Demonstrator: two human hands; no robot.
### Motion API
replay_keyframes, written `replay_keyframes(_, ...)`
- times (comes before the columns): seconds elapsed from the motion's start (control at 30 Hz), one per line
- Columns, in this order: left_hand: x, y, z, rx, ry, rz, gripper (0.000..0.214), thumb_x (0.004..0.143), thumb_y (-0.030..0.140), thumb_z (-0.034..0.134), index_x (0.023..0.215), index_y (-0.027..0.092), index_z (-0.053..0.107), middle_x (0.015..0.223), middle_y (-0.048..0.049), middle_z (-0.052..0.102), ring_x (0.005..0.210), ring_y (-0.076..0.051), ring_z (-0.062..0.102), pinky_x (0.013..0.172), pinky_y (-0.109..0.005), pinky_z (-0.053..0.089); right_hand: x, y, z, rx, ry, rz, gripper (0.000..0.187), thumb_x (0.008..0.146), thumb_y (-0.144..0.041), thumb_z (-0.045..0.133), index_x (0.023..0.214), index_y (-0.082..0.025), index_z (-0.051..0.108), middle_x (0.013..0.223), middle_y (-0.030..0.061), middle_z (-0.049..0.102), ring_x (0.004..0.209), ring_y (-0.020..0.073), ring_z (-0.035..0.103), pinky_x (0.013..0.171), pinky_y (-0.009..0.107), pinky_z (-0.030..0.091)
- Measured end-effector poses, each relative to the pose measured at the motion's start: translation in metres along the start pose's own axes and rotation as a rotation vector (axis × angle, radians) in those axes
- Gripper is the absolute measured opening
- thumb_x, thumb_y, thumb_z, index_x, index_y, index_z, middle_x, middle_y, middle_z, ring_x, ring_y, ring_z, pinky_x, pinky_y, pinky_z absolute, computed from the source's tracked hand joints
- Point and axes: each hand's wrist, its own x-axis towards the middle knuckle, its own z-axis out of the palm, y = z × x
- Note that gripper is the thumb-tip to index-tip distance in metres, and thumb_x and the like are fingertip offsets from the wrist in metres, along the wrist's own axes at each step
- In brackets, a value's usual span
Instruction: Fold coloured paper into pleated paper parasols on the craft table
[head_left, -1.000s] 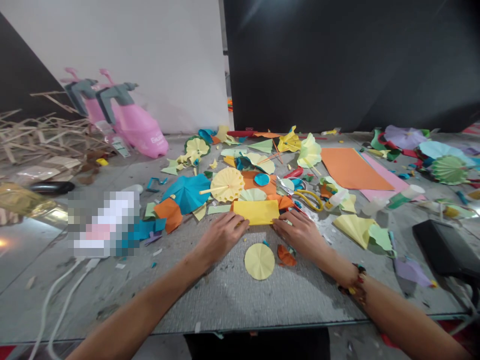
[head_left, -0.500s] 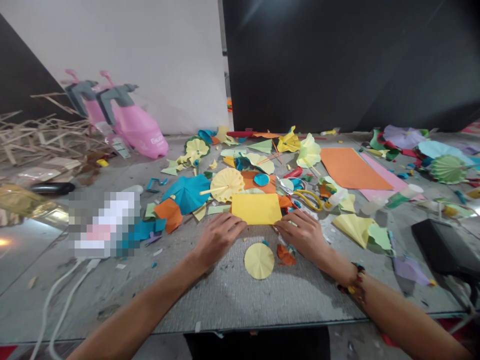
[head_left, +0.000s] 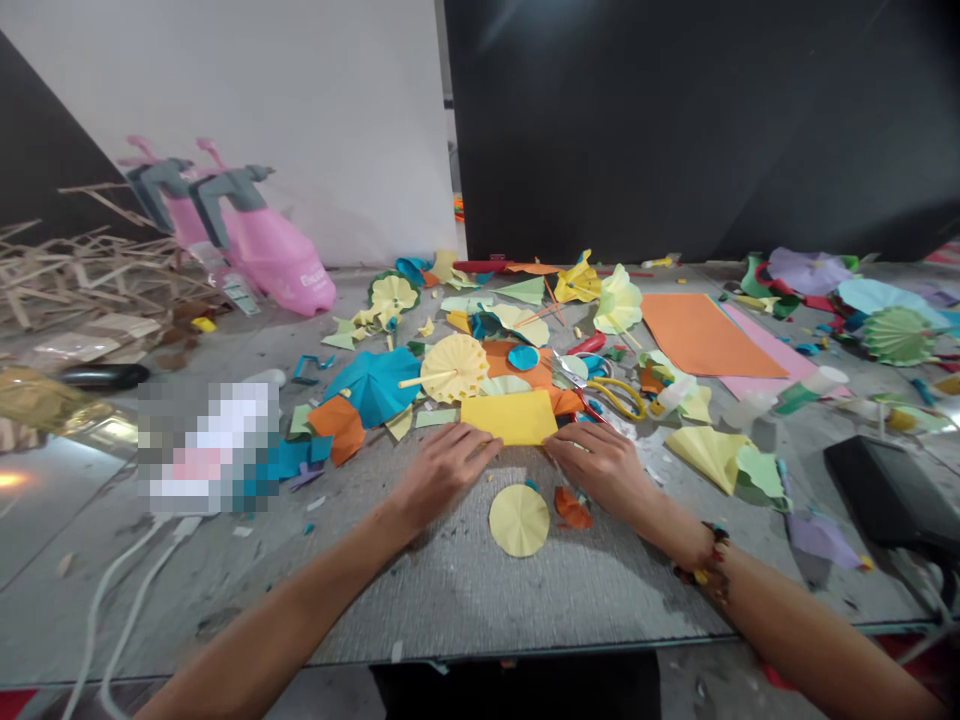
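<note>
A folded sheet of yellow paper (head_left: 508, 417) lies across the middle of the head view, its near edge towards me. My left hand (head_left: 448, 462) pinches its near left corner, fingers curled together. At the near right corner my right hand (head_left: 598, 462) grips the same sheet between thumb and fingers. Between my wrists a pale yellow creased paper circle (head_left: 519, 521) lies flat, beside a crumpled orange scrap (head_left: 573, 508). Just beyond the sheet are a pleated cream paper disc (head_left: 453, 368) on a rolled stick and yellow-handled scissors (head_left: 616, 398).
Pink spray bottles (head_left: 277, 255) stand at the back left. A blurred-out white device (head_left: 214, 450) with cables lies to the left, near a blue paper umbrella (head_left: 379, 385). Orange sheets (head_left: 709, 335), a glue bottle (head_left: 810, 390) and a black adapter (head_left: 889, 490) are on the right.
The yellow paper's far edge has dipped a little, so its visible face looks slightly shorter. My left fingertips have slid slightly right along its near edge. Both hands still hold it.
</note>
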Motion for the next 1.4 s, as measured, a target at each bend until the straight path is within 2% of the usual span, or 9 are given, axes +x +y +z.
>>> replay_keyframes(0.13, 0.004, 0.004, 0.007, -0.041, -0.012, 0.024, 0.016, 0.099, 0.008, 0.056, 0.107, 0.015, 0.068, 0.097, -0.0050, 0.073, 0.091, -0.020, 0.067, 0.080, -0.032, 0.052, 0.005, -0.004, -0.002, 0.005, 0.012, -0.009, 0.014, 0.103, -0.016, 0.058, 0.106, -0.018, 0.071, 0.095, 0.0047, 0.078, 0.087, 0.0179, 0.071, 0.076, 0.031, 0.050)
replay_keyframes(0.27, 0.005, 0.006, 0.011, -0.117, 0.041, -0.024, 0.013, 0.099, 0.009, 0.058, 0.107, 0.014, 0.067, 0.097, -0.0054, 0.072, 0.091, -0.020, 0.067, 0.081, -0.032, 0.053, 0.007, -0.006, -0.002, -0.004, 0.038, -0.017, 0.011, 0.103, -0.021, 0.060, 0.102, -0.018, 0.071, 0.091, 0.0041, 0.077, 0.083, 0.0172, 0.070, 0.075, 0.030, 0.049)
replay_keyframes(0.53, 0.002, 0.006, 0.013, -0.215, 0.052, -0.093, 0.010, 0.099, 0.012, 0.061, 0.106, 0.016, 0.068, 0.096, -0.0048, 0.072, 0.091, -0.019, 0.067, 0.082, -0.032, 0.055, 0.004, -0.006, 0.000, 0.019, 0.042, -0.008, 0.007, 0.100, -0.016, 0.065, 0.099, -0.019, 0.071, 0.089, 0.0017, 0.076, 0.083, 0.0169, 0.067, 0.076, 0.031, 0.046)
replay_keyframes(0.9, 0.003, 0.005, 0.020, -0.151, 0.023, -0.079, 0.007, 0.102, 0.017, 0.060, 0.101, 0.017, 0.066, 0.094, -0.0042, 0.071, 0.089, -0.020, 0.066, 0.079, -0.033, 0.052, 0.007, -0.007, -0.001, -0.043, 0.030, -0.013, 0.010, 0.101, -0.019, 0.063, 0.097, -0.021, 0.072, 0.089, 0.0019, 0.075, 0.085, 0.0175, 0.065, 0.077, 0.032, 0.042)
replay_keyframes(1.03, 0.005, 0.007, 0.021, -0.139, 0.019, -0.101, 0.013, 0.104, 0.021, 0.057, 0.094, 0.018, 0.065, 0.090, -0.0035, 0.069, 0.086, -0.019, 0.065, 0.078, -0.032, 0.051, 0.006, -0.007, 0.000, -0.043, -0.003, -0.014, 0.011, 0.102, -0.021, 0.062, 0.099, -0.022, 0.073, 0.091, 0.0025, 0.076, 0.087, 0.0183, 0.066, 0.077, 0.032, 0.043)
replay_keyframes(1.4, 0.006, 0.006, 0.022, -0.048, -0.037, -0.069, 0.010, 0.101, 0.018, 0.059, 0.092, 0.017, 0.063, 0.087, -0.0035, 0.067, 0.086, -0.021, 0.063, 0.076, -0.033, 0.048, 0.004, -0.008, 0.005, -0.032, -0.012, -0.023, 0.009, 0.101, -0.023, 0.064, 0.098, -0.022, 0.072, 0.090, 0.0028, 0.074, 0.085, 0.0181, 0.064, 0.076, 0.033, 0.042)
